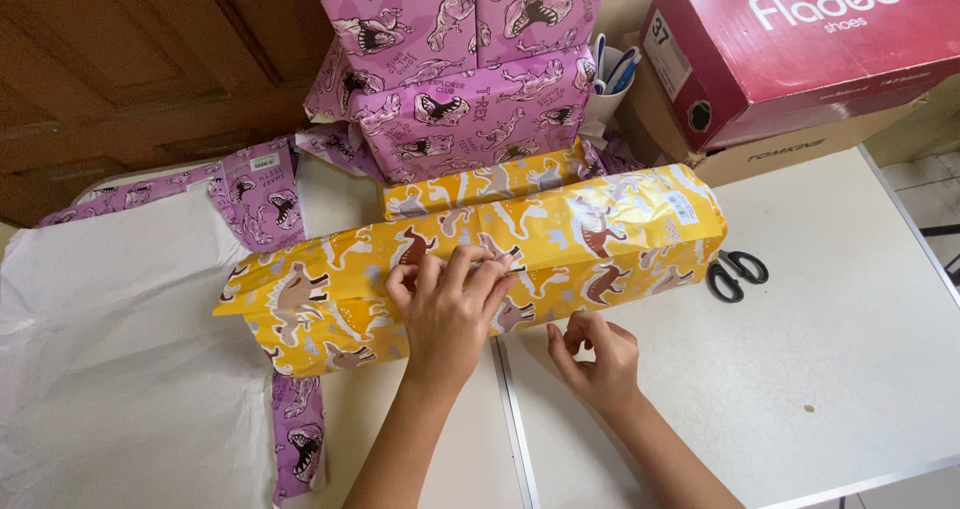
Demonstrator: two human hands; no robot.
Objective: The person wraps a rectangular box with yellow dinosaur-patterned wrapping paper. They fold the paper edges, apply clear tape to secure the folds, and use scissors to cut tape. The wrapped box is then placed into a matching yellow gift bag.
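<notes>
A long box wrapped in yellow dinosaur-print paper [600, 234] lies across the white table [850, 349]. My left hand [450, 309] rests on top of it near the middle, fingers bent and pressing the paper seam down. My right hand [595, 359] is just in front of the box's lower edge, resting on the table with its fingers curled and thumb near the fingertips. Whether it pinches anything small is too hard to tell.
Black-handled scissors [737, 272] lie on the table to the right of the box. Parcels wrapped in purple dinosaur paper [460, 79] are stacked behind. A red shoe box [800, 49] sits on a brown carton at back right. White paper [110, 339] and purple paper strips [298, 439] cover the left side.
</notes>
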